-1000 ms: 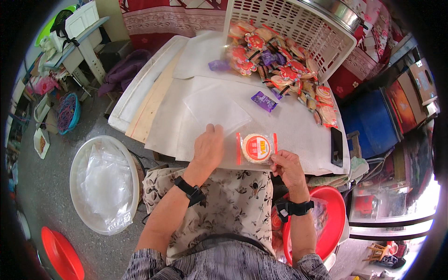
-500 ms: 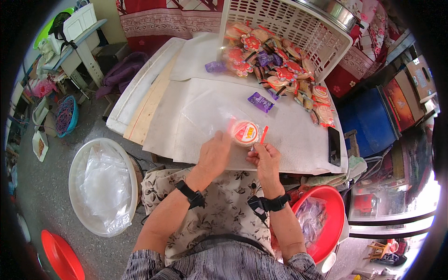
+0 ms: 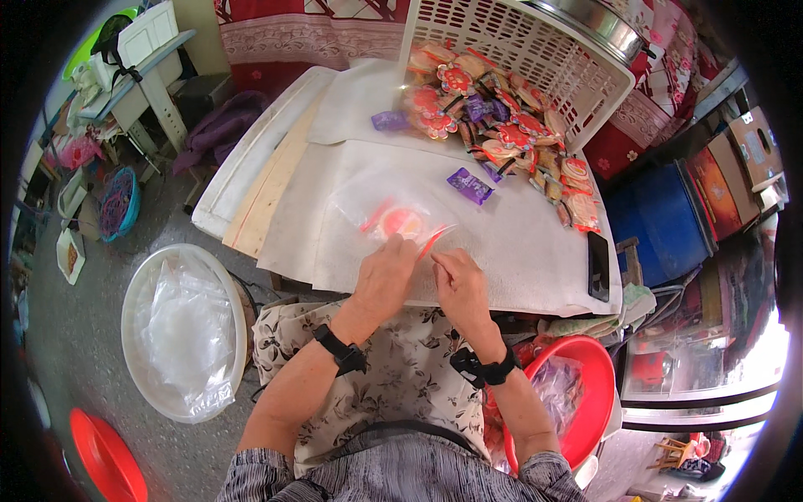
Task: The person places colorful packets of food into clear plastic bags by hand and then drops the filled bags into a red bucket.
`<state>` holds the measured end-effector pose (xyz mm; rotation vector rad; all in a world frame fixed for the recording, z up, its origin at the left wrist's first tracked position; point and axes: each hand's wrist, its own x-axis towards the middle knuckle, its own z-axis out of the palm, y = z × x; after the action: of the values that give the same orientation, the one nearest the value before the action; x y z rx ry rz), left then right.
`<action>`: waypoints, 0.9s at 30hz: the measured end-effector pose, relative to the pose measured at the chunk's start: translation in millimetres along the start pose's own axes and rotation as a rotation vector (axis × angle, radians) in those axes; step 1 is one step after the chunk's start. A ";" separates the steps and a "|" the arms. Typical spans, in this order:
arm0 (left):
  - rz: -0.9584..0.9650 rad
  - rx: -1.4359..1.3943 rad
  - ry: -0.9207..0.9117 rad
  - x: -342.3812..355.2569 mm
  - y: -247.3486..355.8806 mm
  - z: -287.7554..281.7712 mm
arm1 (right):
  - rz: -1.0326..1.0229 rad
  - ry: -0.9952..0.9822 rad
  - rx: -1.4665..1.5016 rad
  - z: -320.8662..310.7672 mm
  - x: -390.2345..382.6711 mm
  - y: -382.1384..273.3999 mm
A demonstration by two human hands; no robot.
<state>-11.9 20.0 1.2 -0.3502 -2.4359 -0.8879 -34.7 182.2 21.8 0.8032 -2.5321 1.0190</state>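
Above the near edge of the table lies a clear plastic bag (image 3: 355,201) with a red-edged strip at its right end, smeared by motion. Through its film shows a round red-and-white packet (image 3: 400,222). My left hand (image 3: 386,272) is closed on the near side of the bag, its fingertips just below the round packet. Close to the strip's near end, my right hand (image 3: 462,289) is closed in a pinch; what sits between its fingertips is too small to make out. Both wrists wear black straps.
A white crate (image 3: 585,100) tipped on its side spills a heap of wrapped snacks (image 3: 510,125). A purple packet (image 3: 470,186) and a black phone (image 3: 598,266) lie on the table. Beside me stand a white basin of clear bags (image 3: 134,335) and a red basin (image 3: 595,418).
The bag and round packet have shifted left and turned, and the red strip now slants between my hands. My right hand has moved a little left, nearer my left hand.
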 end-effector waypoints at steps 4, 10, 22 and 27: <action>0.021 -0.006 -0.042 0.8 4.9 -4.6 | -0.249 -0.074 -0.124 -6.0 3.0 -0.8; 0.030 0.001 -0.047 0.0 4.5 -1.5 | -0.434 -0.291 -0.301 1.4 16.6 7.4; -0.039 -0.030 0.004 5.6 -3.2 -12.4 | -0.391 -0.223 -0.195 32.8 56.4 5.4; -0.114 0.022 -0.025 2.0 -6.4 -14.6 | -0.268 -0.353 -0.026 8.5 38.8 -2.6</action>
<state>-10.6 5.7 8.5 -0.2177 -2.5073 -0.9094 -64.7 159.7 35.0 1.3760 -2.6091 0.8132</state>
